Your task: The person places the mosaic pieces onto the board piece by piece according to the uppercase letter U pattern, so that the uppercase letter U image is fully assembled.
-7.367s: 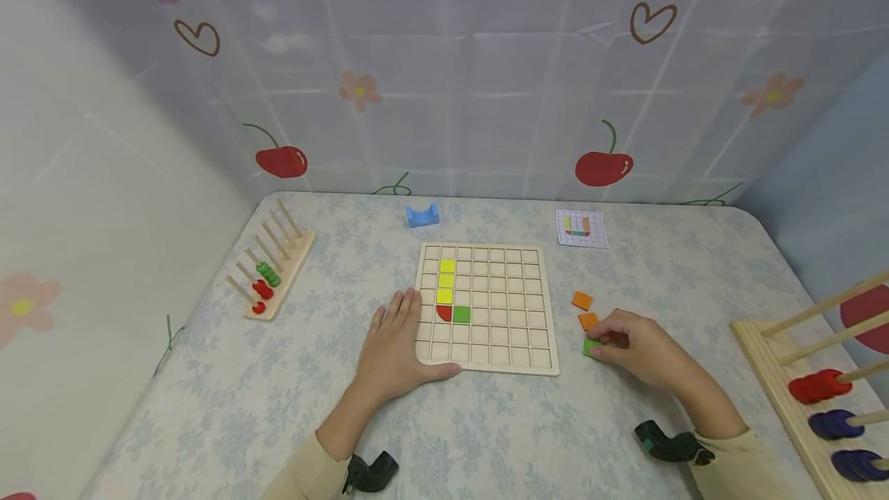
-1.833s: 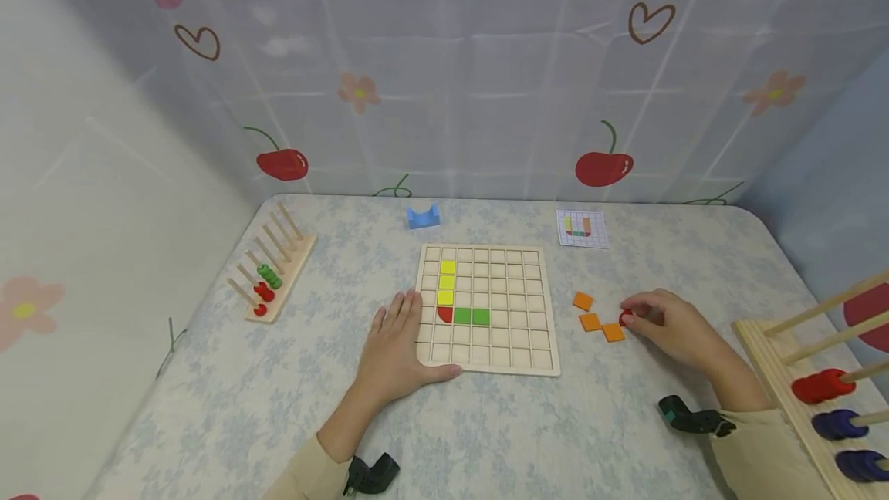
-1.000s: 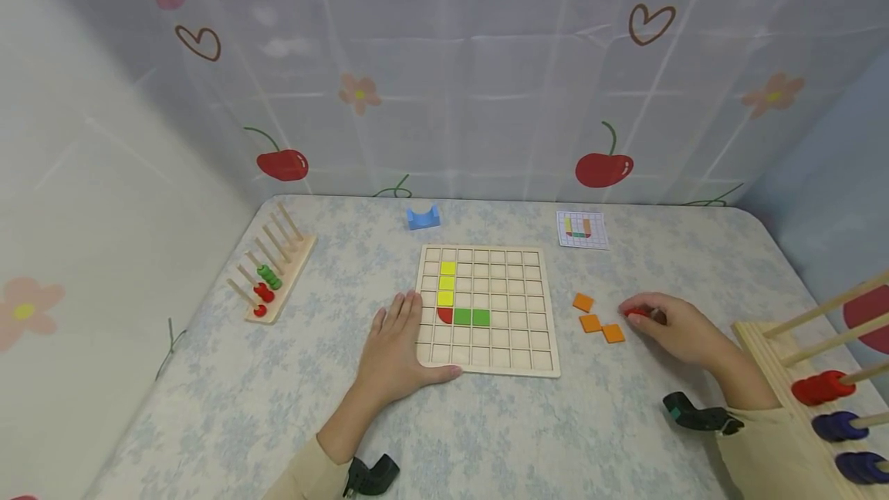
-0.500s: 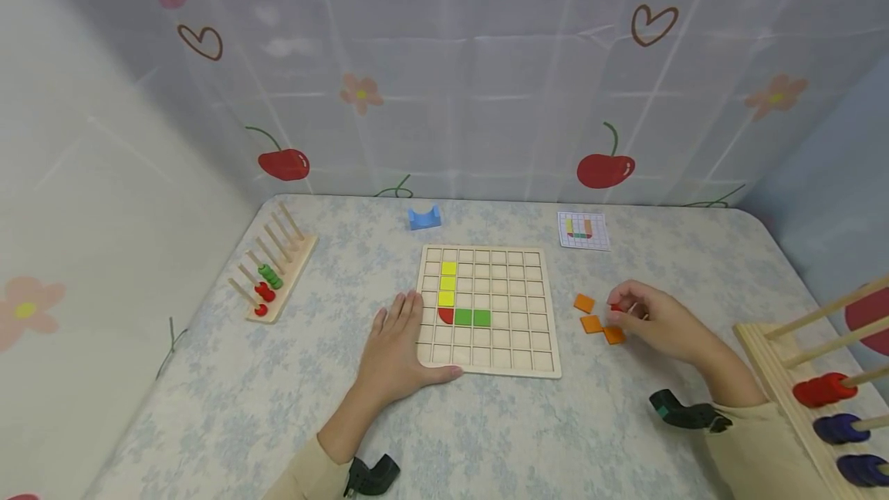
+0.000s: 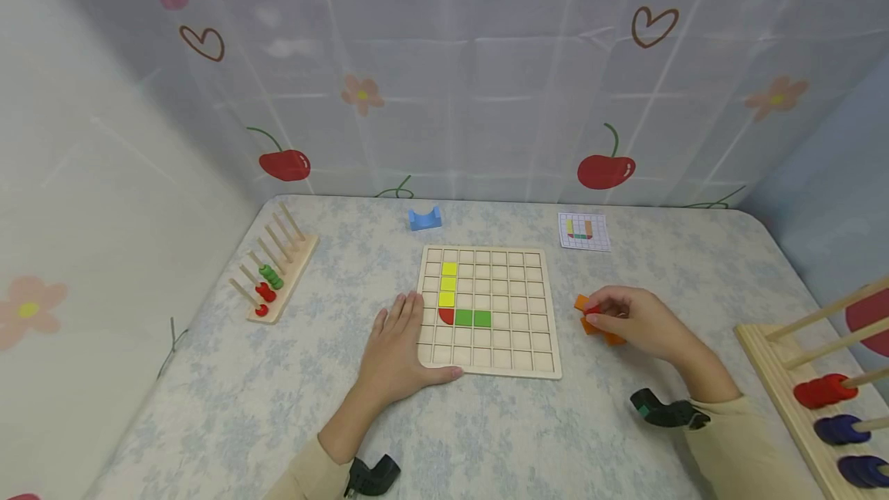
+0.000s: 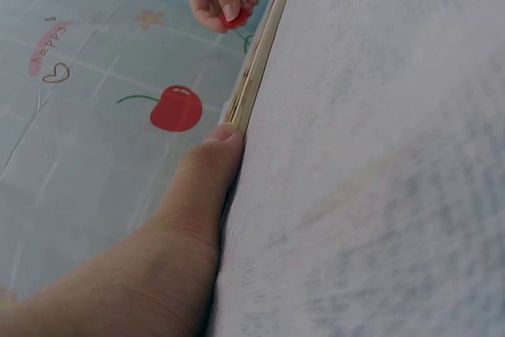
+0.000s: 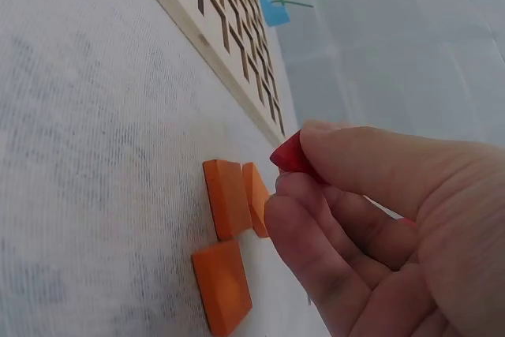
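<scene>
A wooden grid board (image 5: 514, 342) lies mid-table in the head view. In its cells sit three yellow squares (image 5: 447, 284), a red quarter-round tile (image 5: 447, 316) and two green squares (image 5: 473, 319). My left hand (image 5: 392, 349) rests flat along the board's left edge, thumb at the near edge. To the board's right, my right hand (image 5: 639, 322) pinches a red tile (image 7: 293, 155) between thumb and fingertips, above the table. Beneath and beside that hand lie three orange square tiles (image 7: 225, 286), partly hidden in the head view.
A pattern card (image 5: 584, 231) and a blue stand (image 5: 425, 218) lie at the back. A peg rack with red and green beads (image 5: 292, 276) stands left. A larger bead rack (image 5: 771, 376) stands at the right edge, close to the right forearm.
A second green square now lies in the board beside the first. My right hand has picked up the red tile and moved left with it over the orange tiles. The left hand stays put.
</scene>
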### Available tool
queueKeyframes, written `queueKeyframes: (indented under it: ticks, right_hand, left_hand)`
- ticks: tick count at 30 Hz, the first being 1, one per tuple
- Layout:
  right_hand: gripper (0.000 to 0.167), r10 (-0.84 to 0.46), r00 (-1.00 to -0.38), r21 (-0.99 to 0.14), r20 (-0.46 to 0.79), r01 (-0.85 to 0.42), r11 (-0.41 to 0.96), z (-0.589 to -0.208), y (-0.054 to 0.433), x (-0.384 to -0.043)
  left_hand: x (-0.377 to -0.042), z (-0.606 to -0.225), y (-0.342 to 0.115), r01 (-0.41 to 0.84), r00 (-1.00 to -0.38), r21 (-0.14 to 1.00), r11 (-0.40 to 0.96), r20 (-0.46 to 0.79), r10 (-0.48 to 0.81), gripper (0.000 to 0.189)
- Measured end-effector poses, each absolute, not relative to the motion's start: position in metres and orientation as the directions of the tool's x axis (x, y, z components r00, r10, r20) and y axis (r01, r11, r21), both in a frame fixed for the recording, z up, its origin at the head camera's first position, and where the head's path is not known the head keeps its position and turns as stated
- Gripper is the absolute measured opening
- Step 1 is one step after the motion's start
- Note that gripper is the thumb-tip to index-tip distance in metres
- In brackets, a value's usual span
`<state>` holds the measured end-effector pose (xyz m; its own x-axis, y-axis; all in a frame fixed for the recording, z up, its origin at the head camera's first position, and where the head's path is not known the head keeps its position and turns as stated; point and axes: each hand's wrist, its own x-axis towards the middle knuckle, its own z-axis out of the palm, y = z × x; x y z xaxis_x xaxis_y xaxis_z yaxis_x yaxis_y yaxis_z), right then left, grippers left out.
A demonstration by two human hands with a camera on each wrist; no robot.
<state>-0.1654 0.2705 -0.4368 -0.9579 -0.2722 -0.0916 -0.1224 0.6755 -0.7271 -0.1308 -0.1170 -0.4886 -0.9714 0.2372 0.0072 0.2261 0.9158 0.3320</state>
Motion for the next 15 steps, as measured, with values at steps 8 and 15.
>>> queueKeyframes:
  ticks: [8, 15]
  right_hand:
    - [0.019, -0.235, -0.963, -0.73, -0.133, -0.065, 0.68, -0.437, 0.26, -0.169]
    - [0.017, -0.236, -0.961, -0.754, -0.146, -0.046, 0.655, -0.435, 0.241, -0.173]
  left_hand:
    - [-0.131, -0.489, -0.117, 0.225, -0.972, 0.334, 0.915, 0.006, 0.237, 0.139]
    - [-0.132, -0.489, -0.117, 0.222, -0.972, 0.325, 0.919, -0.006, 0.236, 0.139]
